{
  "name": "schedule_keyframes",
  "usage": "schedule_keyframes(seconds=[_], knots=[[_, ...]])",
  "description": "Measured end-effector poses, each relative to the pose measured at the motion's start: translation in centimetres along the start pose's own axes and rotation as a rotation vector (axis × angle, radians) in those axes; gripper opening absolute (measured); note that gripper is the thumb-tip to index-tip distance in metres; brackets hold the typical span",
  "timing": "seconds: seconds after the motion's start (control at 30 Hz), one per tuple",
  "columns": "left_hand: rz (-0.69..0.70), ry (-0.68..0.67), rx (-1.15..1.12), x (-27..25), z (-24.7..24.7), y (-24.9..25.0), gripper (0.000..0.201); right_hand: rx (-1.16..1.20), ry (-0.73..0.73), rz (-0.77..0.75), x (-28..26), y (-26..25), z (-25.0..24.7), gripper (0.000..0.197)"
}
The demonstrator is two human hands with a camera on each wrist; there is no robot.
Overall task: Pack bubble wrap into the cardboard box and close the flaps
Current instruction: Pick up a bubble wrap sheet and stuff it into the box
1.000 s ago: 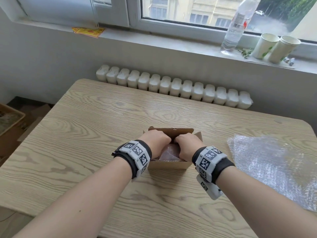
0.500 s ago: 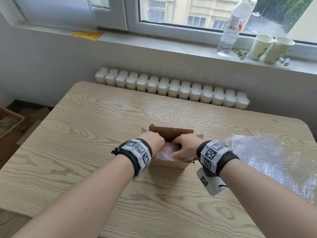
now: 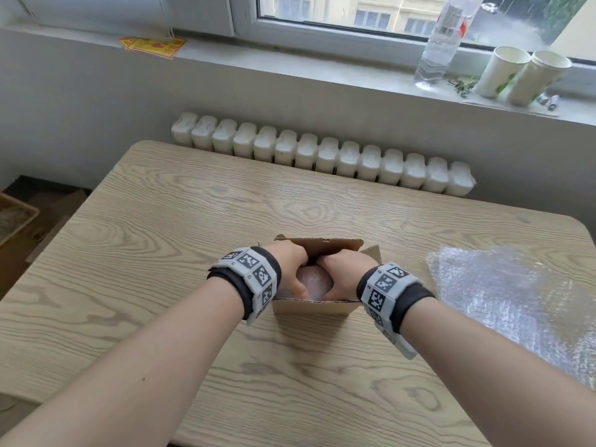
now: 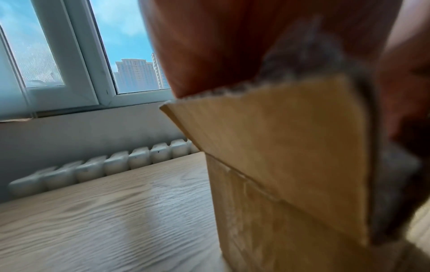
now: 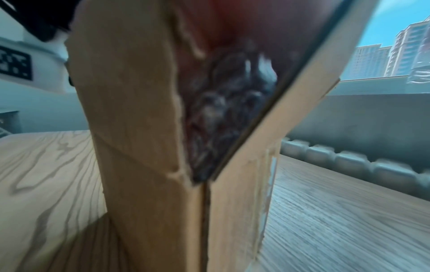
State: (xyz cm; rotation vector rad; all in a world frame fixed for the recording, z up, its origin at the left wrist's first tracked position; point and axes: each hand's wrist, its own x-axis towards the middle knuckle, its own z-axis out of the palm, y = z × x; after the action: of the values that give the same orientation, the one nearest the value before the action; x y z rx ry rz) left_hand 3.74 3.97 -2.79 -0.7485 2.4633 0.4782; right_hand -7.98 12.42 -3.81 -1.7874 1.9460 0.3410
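Hands at lower centre of the head view, left hand (image 3: 292, 269) and right hand (image 3: 345, 272), now cup a rounded wad of clear bubble wrap (image 3: 314, 282) inside the small brown cardboard box (image 3: 309, 306), fingers curled round it; a second ago knuckles met above it. Packing looks nearly done. Rear flap (image 3: 325, 246) stands upright as before.

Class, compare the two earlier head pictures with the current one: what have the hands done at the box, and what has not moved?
Both hands, left hand and right hand, have sunk deeper into the small brown cardboard box, pressing the clear bubble wrap wad down. The far flap stays upright, the box stays put, and the loose bubble wrap sheet lies untouched on the wooden table.
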Motion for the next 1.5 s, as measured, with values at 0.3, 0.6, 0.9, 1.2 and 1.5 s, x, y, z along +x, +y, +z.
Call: schedule_keyframes(seconds=[0.3, 0.6, 0.9, 1.2, 1.5], knots=[[0.034, 0.107, 0.124, 0.6, 1.8, 1.2, 0.050, -0.046, 0.092, 0.005, 0.0, -0.2, 0.7, 0.054], [0.073, 0.098, 0.111, 0.2, 1.4, 1.2, 0.040, -0.049, -0.021, 0.021, -1.0, 0.2, -1.4, 0.031], [0.051, 0.129, 0.408, -0.8, -0.9, 1.7, 0.029, -0.289, -0.012, 0.045, -1.8, 0.4, -1.2, 0.027], [0.004, 0.023, 0.451, 0.8, 0.3, 3.1, 0.030, -0.141, 0.037, 0.040, -1.7, 1.1, 0.4, 0.033], [-0.154, 0.162, 0.166, -0.6, -2.8, 2.8, 0.025, 0.462, 0.206, 0.393, -3.1, 2.9, -5.1, 0.031]])
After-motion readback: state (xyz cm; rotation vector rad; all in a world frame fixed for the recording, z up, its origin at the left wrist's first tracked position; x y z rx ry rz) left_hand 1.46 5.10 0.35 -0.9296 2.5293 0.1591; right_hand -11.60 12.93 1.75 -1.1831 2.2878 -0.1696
